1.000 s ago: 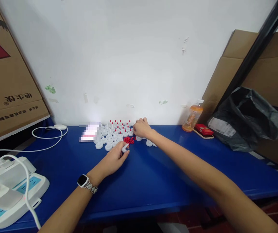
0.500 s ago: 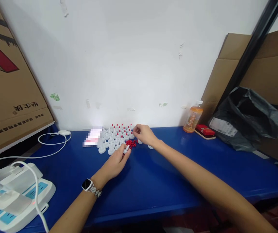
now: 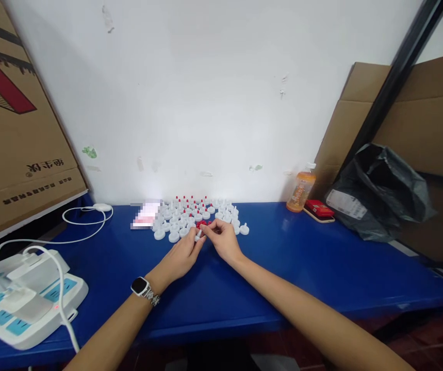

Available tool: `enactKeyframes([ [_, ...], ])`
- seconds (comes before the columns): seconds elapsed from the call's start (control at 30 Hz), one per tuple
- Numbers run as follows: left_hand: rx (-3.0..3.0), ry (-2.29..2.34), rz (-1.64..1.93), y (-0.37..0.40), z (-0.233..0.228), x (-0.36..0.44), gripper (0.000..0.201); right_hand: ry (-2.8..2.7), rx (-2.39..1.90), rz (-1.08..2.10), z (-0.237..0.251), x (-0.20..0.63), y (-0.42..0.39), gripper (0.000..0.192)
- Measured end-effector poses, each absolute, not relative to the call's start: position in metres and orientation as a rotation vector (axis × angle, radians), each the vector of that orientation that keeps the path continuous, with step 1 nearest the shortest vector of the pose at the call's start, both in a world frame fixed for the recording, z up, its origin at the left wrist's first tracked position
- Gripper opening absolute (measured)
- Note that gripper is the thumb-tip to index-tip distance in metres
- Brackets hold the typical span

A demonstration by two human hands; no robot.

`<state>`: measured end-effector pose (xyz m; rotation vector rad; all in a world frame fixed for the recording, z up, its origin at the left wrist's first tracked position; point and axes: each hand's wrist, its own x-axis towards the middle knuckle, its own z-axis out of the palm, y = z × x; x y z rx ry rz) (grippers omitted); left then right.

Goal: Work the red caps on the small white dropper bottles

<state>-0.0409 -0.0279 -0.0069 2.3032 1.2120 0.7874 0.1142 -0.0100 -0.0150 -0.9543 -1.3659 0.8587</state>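
Note:
My left hand [image 3: 182, 254] pinches a white nozzle cap [image 3: 198, 234], its narrow spout tilted up to the right. Close against it is my right hand [image 3: 225, 241], thumb and fingers closed together by the spout; what they hold is too small to tell. Behind the fingertips lies a pile of small red tips [image 3: 202, 224], partly hidden. Many white nozzle caps [image 3: 174, 226] spread around the pile, left and behind. Several at the back have red tips [image 3: 192, 197] on their spouts. Plain white caps [image 3: 244, 229] stand to the right.
A phone-like blurred item [image 3: 147, 214] lies left of the caps on the blue table [image 3: 275, 268]. Farther left are a power strip [image 3: 43, 319] and white cable. At right stand an orange drink bottle [image 3: 300, 189], a red box [image 3: 319, 209] and a black plastic bag [image 3: 379, 190].
My right hand has come from the red-tipped caps at the back down and toward me, to my left hand. The left hand still holds the white nozzle cap. The view has shifted slightly.

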Motion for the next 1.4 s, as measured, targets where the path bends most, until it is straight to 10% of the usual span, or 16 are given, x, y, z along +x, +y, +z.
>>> enactKeyframes([
  [0.43,2.249,1.237,0.818,-0.022,-0.008,-0.037,0.027,-1.536,-1.096,0.612,-0.001,0.149,-0.007,0.045],
  [0.97,2.214,1.218,0.834,-0.024,-0.005,-0.036,0.027,-2.361,-1.037,0.196,-0.004,0.19,-0.024,0.004],
  [1.4,2.157,1.281,0.928,-0.018,-0.013,-0.035,0.036,-1.443,-0.935,0.794,0.001,0.105,0.005,0.016],
])
